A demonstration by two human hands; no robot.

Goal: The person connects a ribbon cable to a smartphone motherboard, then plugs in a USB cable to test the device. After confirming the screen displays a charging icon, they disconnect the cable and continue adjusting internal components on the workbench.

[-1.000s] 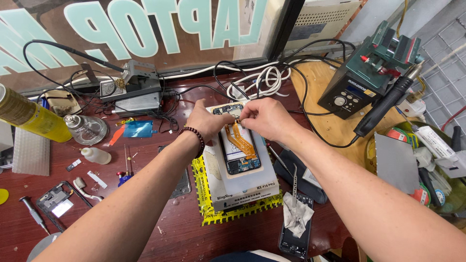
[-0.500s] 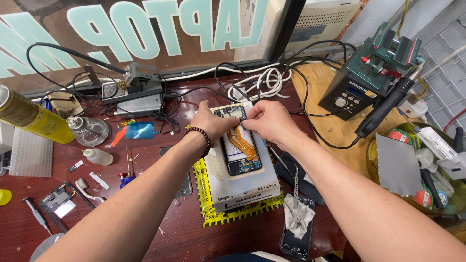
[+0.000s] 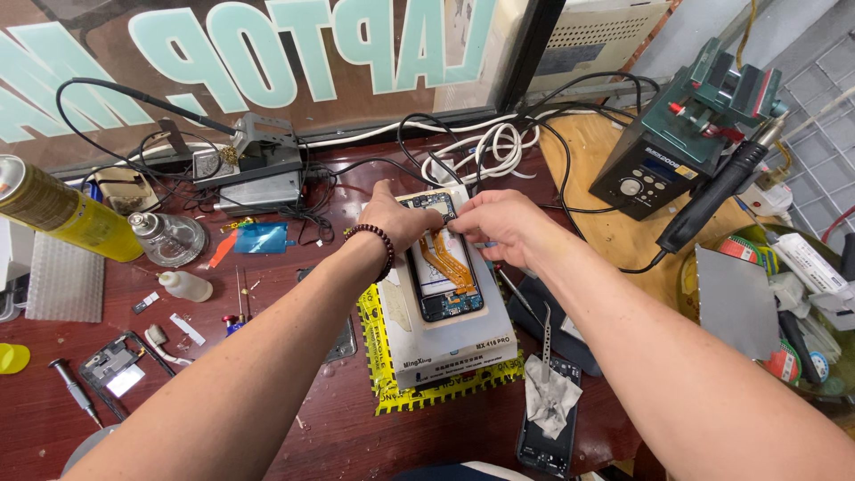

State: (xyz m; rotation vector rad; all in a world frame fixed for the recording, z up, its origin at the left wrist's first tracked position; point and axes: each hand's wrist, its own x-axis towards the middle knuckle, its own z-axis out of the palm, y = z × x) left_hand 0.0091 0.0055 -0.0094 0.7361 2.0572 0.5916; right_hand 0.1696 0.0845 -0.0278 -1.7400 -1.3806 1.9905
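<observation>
An opened black smartphone with an orange flex cable lies face-down on a white box-shaped heating pad at the middle of the dark red wooden workbench. The left hand presses curled fingers on its upper left corner, while the right hand pinches narrowly at the top edge; whether it holds anything cannot be told. Metal tweezers lie just right of the pad.

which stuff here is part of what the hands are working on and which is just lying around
In use:
left hand
right hand
opened phone
white heating pad

Lying about:
yellow spray can
glass bottle
tweezers
soldering handpiece
white cable coil
</observation>
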